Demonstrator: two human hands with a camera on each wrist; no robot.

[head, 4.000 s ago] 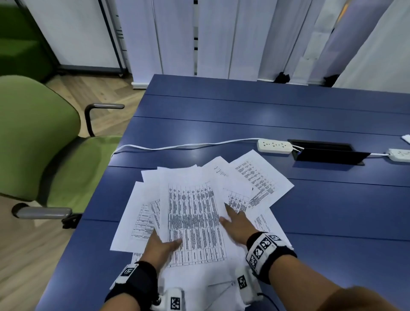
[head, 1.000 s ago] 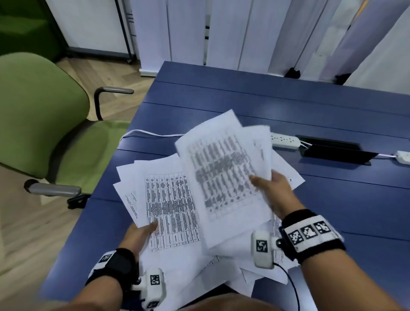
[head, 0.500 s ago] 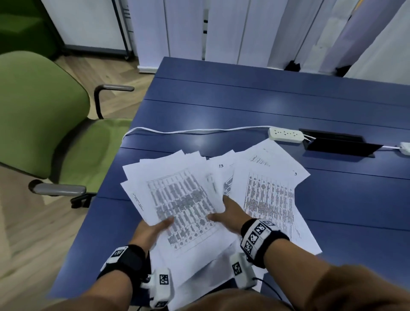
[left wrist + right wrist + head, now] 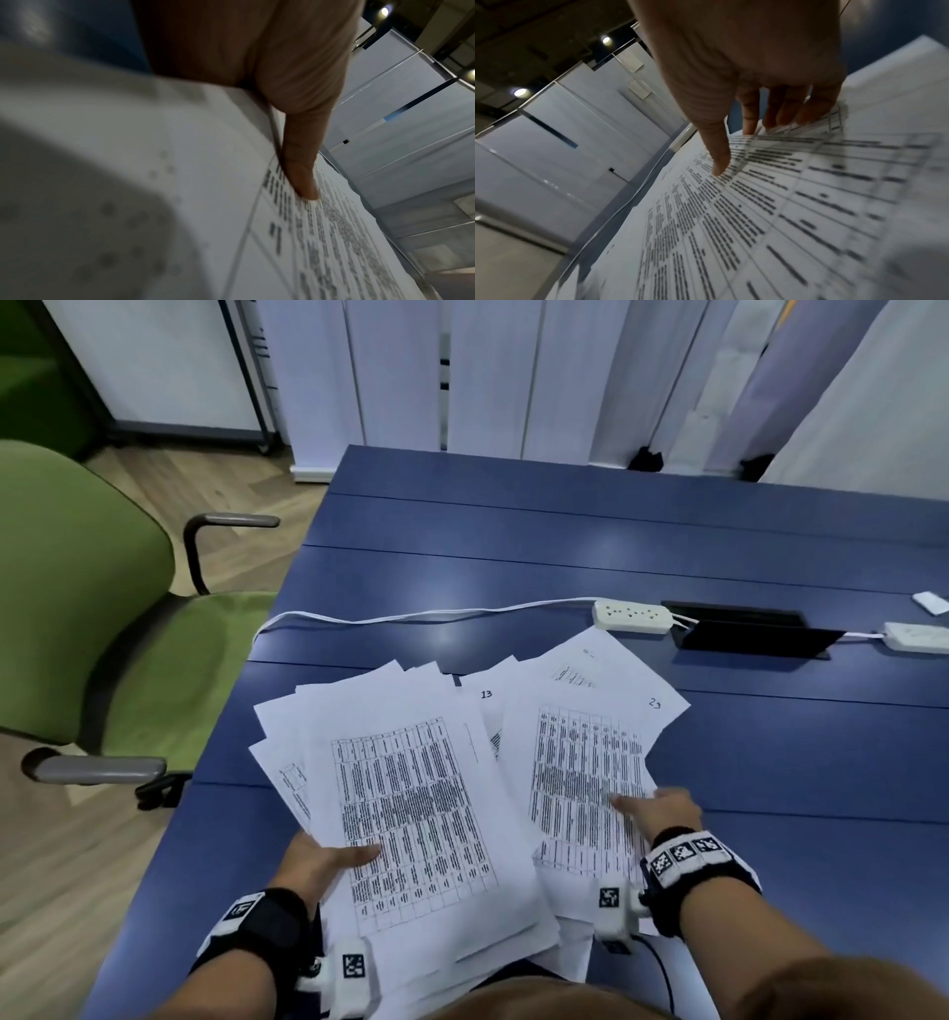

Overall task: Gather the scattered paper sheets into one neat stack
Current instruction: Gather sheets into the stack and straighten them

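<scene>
Progress: sheets (image 4: 411,793) on the tabletop (image 4: 590,546) lie in two overlapping fans, edges askew; judged about midway, merging and squaring left.
Left hand (image 4: 328,860): thumb on top of the left pile (image 4: 390,762), fingers hidden beneath, apparently pinching it.
Right hand (image 4: 662,814): fingers nearly straight, resting on the right pile (image 4: 585,762), holding nothing.
Head view: shows both fans and the strip (image 4: 631,616) beyond.
Wrist views: show only thumb (image 4: 300,174) and fingertips (image 4: 721,162) on print.

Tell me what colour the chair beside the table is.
Green chair, with grey armrests; clearest in the head view.
</scene>
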